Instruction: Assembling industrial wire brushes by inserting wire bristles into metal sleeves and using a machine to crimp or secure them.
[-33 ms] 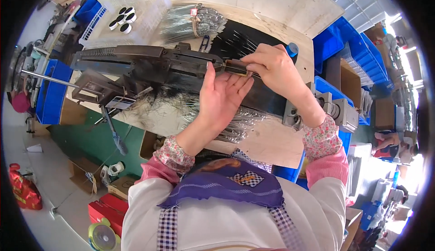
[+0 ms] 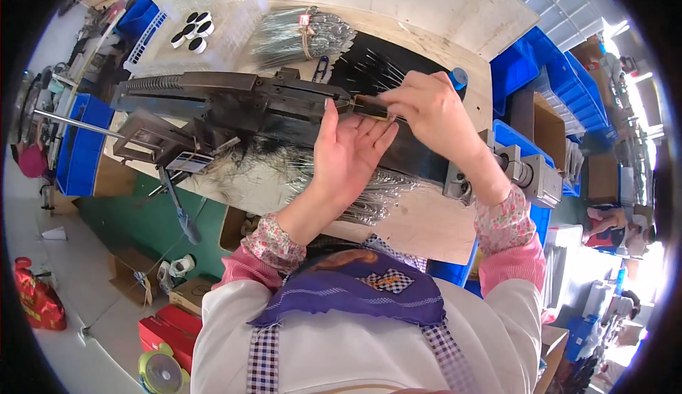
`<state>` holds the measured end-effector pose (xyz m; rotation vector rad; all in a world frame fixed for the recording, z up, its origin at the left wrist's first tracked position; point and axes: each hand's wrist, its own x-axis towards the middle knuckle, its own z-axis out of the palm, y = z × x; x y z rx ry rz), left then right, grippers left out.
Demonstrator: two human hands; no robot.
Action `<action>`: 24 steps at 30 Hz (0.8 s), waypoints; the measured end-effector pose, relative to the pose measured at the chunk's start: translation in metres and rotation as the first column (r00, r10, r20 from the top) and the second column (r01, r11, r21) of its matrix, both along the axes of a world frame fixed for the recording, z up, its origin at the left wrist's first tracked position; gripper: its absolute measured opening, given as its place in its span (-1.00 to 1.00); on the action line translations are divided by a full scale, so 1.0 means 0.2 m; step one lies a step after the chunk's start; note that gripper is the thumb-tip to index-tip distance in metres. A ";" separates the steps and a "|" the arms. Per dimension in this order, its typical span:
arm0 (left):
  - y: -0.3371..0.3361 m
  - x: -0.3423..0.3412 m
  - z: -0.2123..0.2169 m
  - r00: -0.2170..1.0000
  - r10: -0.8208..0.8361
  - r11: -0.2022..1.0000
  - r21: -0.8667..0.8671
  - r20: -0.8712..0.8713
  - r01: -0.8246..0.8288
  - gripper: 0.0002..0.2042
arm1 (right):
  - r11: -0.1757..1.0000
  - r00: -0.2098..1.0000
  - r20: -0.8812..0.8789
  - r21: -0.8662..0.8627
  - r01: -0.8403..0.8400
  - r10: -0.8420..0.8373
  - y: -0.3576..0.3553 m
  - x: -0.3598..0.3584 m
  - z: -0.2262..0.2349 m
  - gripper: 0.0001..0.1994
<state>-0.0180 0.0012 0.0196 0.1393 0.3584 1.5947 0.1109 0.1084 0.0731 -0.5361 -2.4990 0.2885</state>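
A long dark metal bench machine (image 2: 227, 103) with a coil spring at its left end lies across the worktable. My left hand (image 2: 344, 152) is open, palm up, its fingers stretched under the brass-edged slot (image 2: 371, 107) at the machine's working end, the thumb against the machine's side. My right hand (image 2: 430, 110) is closed in a pinch at the right end of that slot. What its fingertips hold is too small to make out. Below my left hand lies a heap of thin shiny metal wires (image 2: 376, 198), partly hidden by the hand and wrist.
A tied bundle of wires (image 2: 302, 35) lies at the back, beside a clear plastic basket (image 2: 234, 31) with several black-and-white round pieces. Loose wires rest on a black sheet (image 2: 362, 60). A blue-capped roll (image 2: 458, 78) and a metal cylinder fitting (image 2: 529, 174) stand on the right.
My right hand has shifted very slightly at the slot. My left hand and the machine look the same.
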 end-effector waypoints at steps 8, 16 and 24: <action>-0.01 -0.01 0.03 0.999 0.018 1.000 -0.004 0.044 -0.018 -0.27 | 0.998 0.999 0.051 -0.067 0.017 -0.013 0.03 -0.02 0.01 -0.88; -0.02 -0.02 0.01 0.999 -0.001 0.999 -0.035 0.049 0.002 -0.32 | 0.999 0.998 0.049 -0.040 -0.026 0.028 -0.02 0.00 0.07 -0.87; -0.05 -0.03 0.02 1.000 0.010 0.999 0.042 -0.018 -0.010 -0.31 | 0.983 0.986 -0.091 -0.132 0.127 -0.139 -0.10 -0.02 0.13 -0.84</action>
